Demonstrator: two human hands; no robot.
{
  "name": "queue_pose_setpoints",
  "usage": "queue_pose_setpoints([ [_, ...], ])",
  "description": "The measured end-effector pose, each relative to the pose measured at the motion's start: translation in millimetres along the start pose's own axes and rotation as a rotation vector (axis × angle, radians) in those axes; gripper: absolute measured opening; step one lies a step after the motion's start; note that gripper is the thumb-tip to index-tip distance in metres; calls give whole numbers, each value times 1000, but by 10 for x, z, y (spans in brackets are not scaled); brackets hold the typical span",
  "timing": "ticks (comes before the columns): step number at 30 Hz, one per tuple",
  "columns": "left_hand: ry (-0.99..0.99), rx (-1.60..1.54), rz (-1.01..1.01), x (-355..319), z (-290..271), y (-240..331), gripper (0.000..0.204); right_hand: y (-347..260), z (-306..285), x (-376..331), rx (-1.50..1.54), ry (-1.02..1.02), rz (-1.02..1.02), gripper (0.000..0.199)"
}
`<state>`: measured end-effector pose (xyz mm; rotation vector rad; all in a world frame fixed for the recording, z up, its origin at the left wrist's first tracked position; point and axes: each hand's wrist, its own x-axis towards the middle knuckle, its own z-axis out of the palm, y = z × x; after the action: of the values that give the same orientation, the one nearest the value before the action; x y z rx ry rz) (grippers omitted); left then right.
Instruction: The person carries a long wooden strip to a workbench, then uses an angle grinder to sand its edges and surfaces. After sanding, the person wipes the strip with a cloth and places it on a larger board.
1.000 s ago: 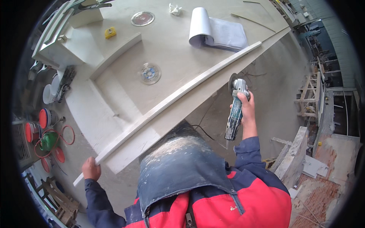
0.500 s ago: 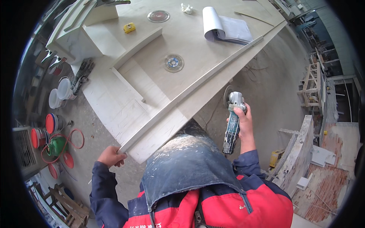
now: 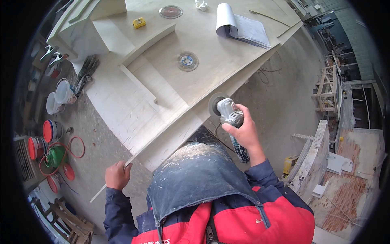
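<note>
Holding grinder (image 3: 232,115) in right hand (image 3: 248,131), long pale strip (image 3: 174,123) in left hand (image 3: 118,175)

The grinder (image 3: 230,112) near the centre has a scuffed silver head that looks metallic. Left of it, the long pale strip (image 3: 165,133) looks smooth and matt. Lower centre, the apron (image 3: 199,177) is dark, dust-roughened cloth. White paper sheets (image 3: 250,30) lie upper right; the white bucket (image 3: 64,92) at left looks plastic.
</note>
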<state>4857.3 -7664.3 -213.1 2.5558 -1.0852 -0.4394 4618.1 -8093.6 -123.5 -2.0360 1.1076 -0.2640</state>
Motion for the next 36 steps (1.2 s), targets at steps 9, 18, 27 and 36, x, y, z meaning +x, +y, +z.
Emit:
queue_pose_setpoints([
  [9,48,58,36,-332,79,-194,26,-247,112,1,-8,-112,-42,83],
  [18,4,60,44,-619,177,-436,22,-220,9,9,-16,-27,-3,83],
  [27,37,104,53,-672,113,-575,19,-109,25,-93,30,24,1,82],
  [36,53,101,47,-583,107,-631,20,-58,39,-160,67,53,23,83],
])
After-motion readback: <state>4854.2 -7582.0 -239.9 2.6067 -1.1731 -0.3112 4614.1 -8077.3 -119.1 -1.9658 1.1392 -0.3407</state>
